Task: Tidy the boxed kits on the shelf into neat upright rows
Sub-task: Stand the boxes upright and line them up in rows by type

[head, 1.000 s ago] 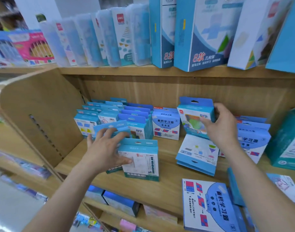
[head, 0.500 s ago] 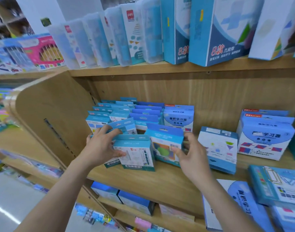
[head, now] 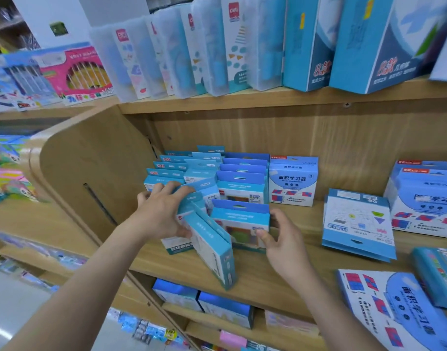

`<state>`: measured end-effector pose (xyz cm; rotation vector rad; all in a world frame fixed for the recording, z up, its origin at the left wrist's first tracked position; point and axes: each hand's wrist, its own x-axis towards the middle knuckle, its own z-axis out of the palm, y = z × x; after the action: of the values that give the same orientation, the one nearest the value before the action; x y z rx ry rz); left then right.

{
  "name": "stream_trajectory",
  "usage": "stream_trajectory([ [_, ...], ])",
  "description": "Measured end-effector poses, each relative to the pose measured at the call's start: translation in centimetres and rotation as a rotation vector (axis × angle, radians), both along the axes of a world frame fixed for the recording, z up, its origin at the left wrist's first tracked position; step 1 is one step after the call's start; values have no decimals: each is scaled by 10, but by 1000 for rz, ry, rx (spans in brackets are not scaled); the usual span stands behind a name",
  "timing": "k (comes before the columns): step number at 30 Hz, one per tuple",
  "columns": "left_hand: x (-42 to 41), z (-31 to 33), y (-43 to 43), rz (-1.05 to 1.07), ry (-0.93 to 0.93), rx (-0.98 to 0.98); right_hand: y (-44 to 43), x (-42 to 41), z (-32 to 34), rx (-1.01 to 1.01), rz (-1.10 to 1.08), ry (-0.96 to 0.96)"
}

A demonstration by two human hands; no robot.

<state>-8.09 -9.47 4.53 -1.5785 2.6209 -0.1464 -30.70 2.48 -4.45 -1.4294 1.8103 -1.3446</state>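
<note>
Kits [head: 240,220] between left grip [head: 161,215], right grip [head: 280,240]

The shelf [head: 252,274] is light wood-grain board, smooth and matt, as are its back panel [head: 344,138] and curved side panel [head: 90,160]. The boxed kits [head: 242,188] are printed blue-and-white cardboard with a faint satin sheen. On the upper board, the slim cases [head: 166,54] are frosted translucent plastic over printed paper inserts, and the 2 big blue boxes [head: 369,59] beside them are smooth coated card. 2 small screw heads [head: 346,105] in that board's front edge look like dull metal
</note>
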Motion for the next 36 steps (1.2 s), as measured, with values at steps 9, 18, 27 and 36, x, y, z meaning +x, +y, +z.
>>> stream_trajectory([
  [9,3,-8,4,-118,-23,-137,-17,-20,5,6,-140,18],
  [18,16,1,-14,-161,83,-33,23,12,44,-34,-158,52],
  [27,19,1,-33,-133,301,175,17,77,25,14,94,94],
  [36,44,3,-43,-42,256,155,1,64,10,61,78,-148],
])
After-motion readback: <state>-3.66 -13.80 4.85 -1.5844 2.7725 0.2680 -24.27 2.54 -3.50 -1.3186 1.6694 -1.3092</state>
